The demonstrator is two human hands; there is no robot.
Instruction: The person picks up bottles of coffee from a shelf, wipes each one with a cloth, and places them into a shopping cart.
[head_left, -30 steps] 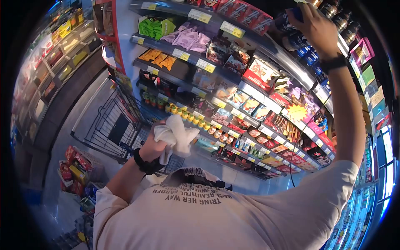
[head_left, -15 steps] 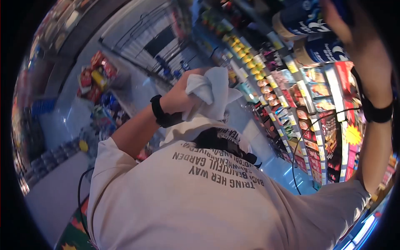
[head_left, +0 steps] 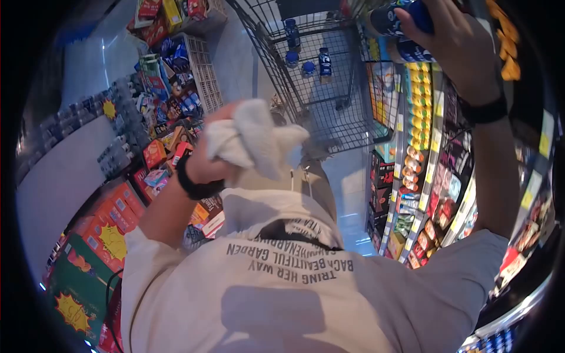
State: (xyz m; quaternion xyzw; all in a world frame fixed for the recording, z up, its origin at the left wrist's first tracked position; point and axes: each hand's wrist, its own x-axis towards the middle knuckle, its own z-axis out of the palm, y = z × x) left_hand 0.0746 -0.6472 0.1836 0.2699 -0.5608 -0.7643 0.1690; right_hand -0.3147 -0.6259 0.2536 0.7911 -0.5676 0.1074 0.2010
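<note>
My left hand point(head_left: 206, 153) is wrapped round a crumpled white cloth point(head_left: 256, 135) in front of my chest. At the upper right, the fingers of my right hand point(head_left: 456, 50) are closed round the blue cap end of a dark blue bottle point(head_left: 388, 21). Directly below it is a second dark blue bottle point(head_left: 412, 51), partly hidden by the hand; whether my fingers also touch it cannot be made out. A metal shopping cart point(head_left: 347, 132) stands ahead, with several blue-capped bottles in it, among them an upright-looking dark one point(head_left: 325, 63).
Shelves of packaged goods point(head_left: 419, 112) line the right side. On the left are a crate point(head_left: 203, 73) of snack packs, stacked red boxes point(head_left: 118, 206), a green box point(head_left: 76, 273) and shrink-wrapped bottles point(head_left: 115, 150). A black cable hangs by my left sleeve.
The view has swung, bringing the cart and its bottles into clearer sight. My left hand with the cloth has moved left and lower in view; my right hand and its bottle have shifted left.
</note>
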